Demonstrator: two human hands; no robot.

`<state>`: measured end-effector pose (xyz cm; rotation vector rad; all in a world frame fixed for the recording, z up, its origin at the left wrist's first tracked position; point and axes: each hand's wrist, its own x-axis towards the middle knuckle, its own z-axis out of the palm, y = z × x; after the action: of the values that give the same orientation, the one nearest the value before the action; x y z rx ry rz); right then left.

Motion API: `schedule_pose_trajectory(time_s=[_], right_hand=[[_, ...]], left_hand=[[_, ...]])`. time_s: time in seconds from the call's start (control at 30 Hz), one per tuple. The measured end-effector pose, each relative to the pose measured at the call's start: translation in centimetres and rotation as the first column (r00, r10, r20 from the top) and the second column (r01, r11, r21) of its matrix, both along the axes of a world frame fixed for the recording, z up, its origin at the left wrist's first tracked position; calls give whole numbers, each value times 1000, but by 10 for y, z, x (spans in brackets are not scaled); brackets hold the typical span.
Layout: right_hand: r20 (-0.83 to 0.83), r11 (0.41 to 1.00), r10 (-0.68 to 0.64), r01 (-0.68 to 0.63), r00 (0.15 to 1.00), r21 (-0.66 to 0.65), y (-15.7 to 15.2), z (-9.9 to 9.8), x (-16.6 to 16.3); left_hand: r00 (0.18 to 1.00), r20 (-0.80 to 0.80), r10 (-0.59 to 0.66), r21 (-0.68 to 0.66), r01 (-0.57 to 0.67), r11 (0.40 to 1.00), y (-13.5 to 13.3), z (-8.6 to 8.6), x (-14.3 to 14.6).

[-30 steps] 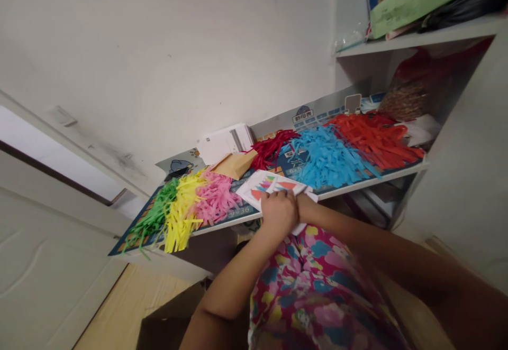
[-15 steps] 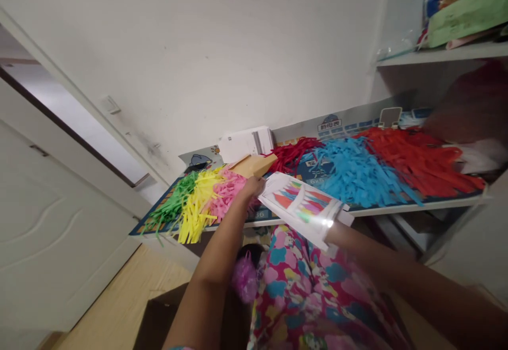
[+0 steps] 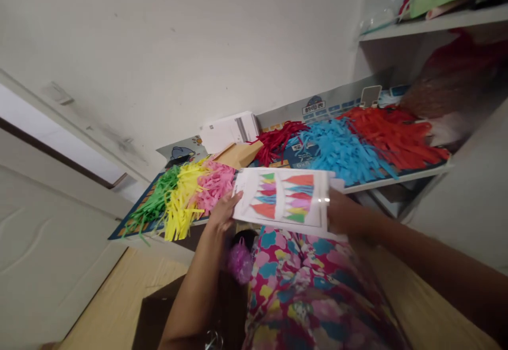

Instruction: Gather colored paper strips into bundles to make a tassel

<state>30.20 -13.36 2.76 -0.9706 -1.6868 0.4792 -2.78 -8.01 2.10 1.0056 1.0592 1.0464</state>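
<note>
Currently pinched at both short ends: a white rectangular card printed with coloured triangles (image 3: pixel 283 202), face up, raised just off the front edge of the white desk (image 3: pixel 397 178) and above the lap. Gripped at its left end by the left hand (image 3: pixel 223 213), fingers curled round the rim; clasped at its right end by the right hand (image 3: pixel 341 213), largely hidden behind the sheet.

Probably best to hold by the bare white margins only, never pressing on the triangles, possibly glued on and easy to lift or smudge. Better to level the sheet with equal pull from both sides, avoiding any bow across the middle. Judging by the glare on the right portion, perhaps glossy or sleeved, hence slippery; impossible to tell which.

Worth minding the left end: very near the heap of pink paper strips (image 3: pixel 214 183) at the front edge, so liable to drag loose strips off. Beside that heap, toward the desk's left corner, yellow paper strips (image 3: pixel 183 202), then green paper strips (image 3: pixel 156 204). Further back, a brown paper envelope (image 3: pixel 238 154) and a white stack of cards (image 3: pixel 228 129) against the wall. Along the right half, dark red paper strips (image 3: pixel 278 143), blue paper strips (image 3: pixel 337 149) and orange-red paper strips (image 3: pixel 391 133), the last reaching toward the right corner. Below the card, a flowery pink garment (image 3: pixel 301 286) and a fluffy pink pompom (image 3: pixel 239 261) near the left wrist.
</note>
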Motion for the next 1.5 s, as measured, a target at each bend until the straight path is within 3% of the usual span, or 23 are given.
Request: schedule_pose_trajectory(time_s=[0.07, 0.13, 0.17, 0.23, 0.3, 0.43, 0.5, 0.57, 0.63, 0.67, 0.73, 0.87, 0.93, 1.0, 1.13, 1.23, 1.3, 1.43, 1.5], right_hand=[[18, 999, -2, 1, 1000, 37, -13, -1, 22], [-172, 989, -145, 144, 974, -22, -29, -15, 26], [-324, 969, -243, 218, 914, -113, -37, -27, 20], [-575, 961, -176, 13, 799, -275, -50, -52, -4], [-689, 934, -92, -177, 719, -309, -56, -70, -33], [-716, 871, -68, -309, 695, -382, -57, -69, -59], [-679, 858, -69, -303, 731, -414, -58, -65, -53], [-630, 853, -51, -295, 775, -431, -62, -70, -44], [-583, 825, -5, -326, 812, -461, -67, -80, -40], [-560, 806, 25, -349, 828, -479, -71, -85, -41], [-481, 786, 57, -337, 875, -519, -79, -94, -47], [-225, 761, -10, -139, 974, -634, -93, -100, -57], [-117, 722, -32, -58, 993, -690, -95, -103, -57], [-53, 722, -24, -19, 998, -692, -94, -109, -56], [-58, 749, 35, -65, 998, -659, -92, -124, -53], [-55, 721, 121, -126, 991, -681, -92, -132, -53], [-73, 706, 157, -164, 985, -689, -92, -138, -55], [-113, 716, 192, -218, 975, -663, -87, -143, -45], [-100, 763, 189, -210, 977, -611, -83, -135, -28]], left_hand=[[985, 104, 139, 34, -143, 989, -22, -17, -5], [939, 217, 266, 65, -286, 956, -46, -41, 2], [906, 275, 321, 75, -353, 933, -58, -55, 10], [862, 348, 370, 55, -413, 909, -82, -84, 34], [830, 428, 357, -17, -388, 922, -103, -111, 61], [897, 385, 217, -91, -197, 976, -124, -141, 81], [919, 360, 162, -73, -146, 987, -123, -141, 68], [955, 269, 123, 44, -140, 989, -120, -132, 49], [996, 39, 82, 174, -88, 981, -118, -120, 34], [994, -95, 49, 186, -31, 982, -119, -115, 31], [980, -194, 33, 162, -2, 987, -123, -107, 33], [973, -205, 102, 140, -74, 987, -135, -106, 56], [964, -219, 148, 141, -119, 983, -141, -112, 65], [956, -234, 175, 139, -145, 980, -145, -118, 68], [972, -222, 74, 94, -54, 994, -146, -122, 55], [984, -148, -102, 43, 110, 993, -141, -117, 42], [983, -113, -147, 32, 152, 988, -137, -114, 40], [991, -134, -15, 58, 23, 998, -134, -116, 53], [989, -142, 47, 83, -36, 996, -135, -119, 62]])
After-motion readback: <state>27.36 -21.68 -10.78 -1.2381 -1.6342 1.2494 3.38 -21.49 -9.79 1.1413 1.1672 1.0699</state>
